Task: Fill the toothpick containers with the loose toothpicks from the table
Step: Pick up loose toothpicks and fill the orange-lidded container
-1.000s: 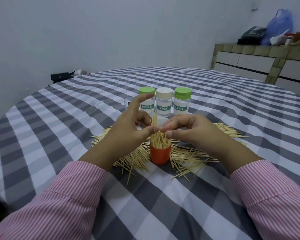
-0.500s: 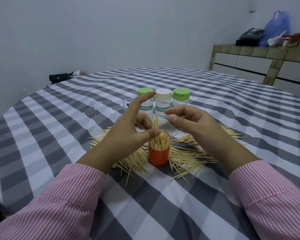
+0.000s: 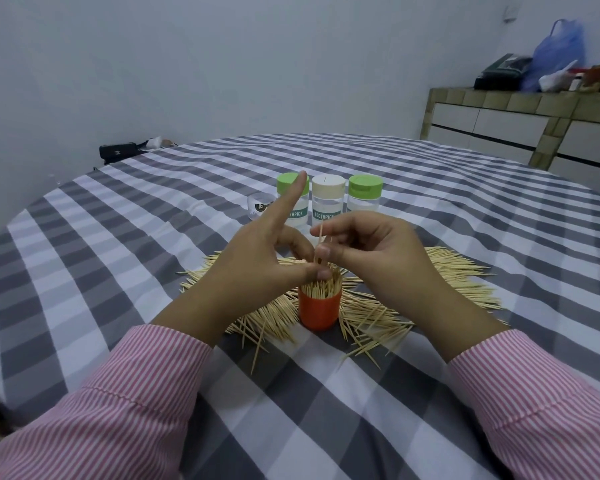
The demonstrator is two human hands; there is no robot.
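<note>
With my right hand [image 3: 371,251] pinching a few toothpicks [image 3: 321,245] upright above the nearly full orange container [image 3: 318,310] and my left hand [image 3: 264,258] pinching beside them, I should lower them straight, tips together.

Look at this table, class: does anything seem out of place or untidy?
Yes. Loose toothpicks lie scattered across the checked tablecloth around the orange container, pointing every way. A few stand taller than the rest inside it.
</note>
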